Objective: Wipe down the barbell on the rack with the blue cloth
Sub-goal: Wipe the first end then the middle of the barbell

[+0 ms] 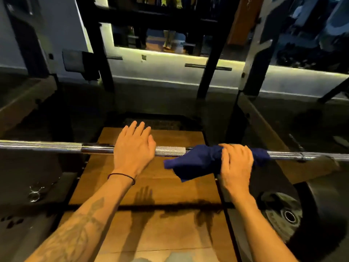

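The blue cloth (198, 162) is soft and light, bunched round the barbell (170, 151), one loose corner hanging below; best held wrapped over the shaft. The bar looks rigid, heavy and slick where smooth, so it should stay put on the rack. The right hand (236, 163) curls its fingers (234, 148) over cloth and bar; the left hand (133, 150) rests flat, fingers straight, just beside

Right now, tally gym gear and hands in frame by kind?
Barbell: 1
Blue cloth: 1
Hands: 2 (left hand resting open on the bar, right hand gripping the cloth around it)
Weight plate: 1
Spring collar: 1
Total: 6
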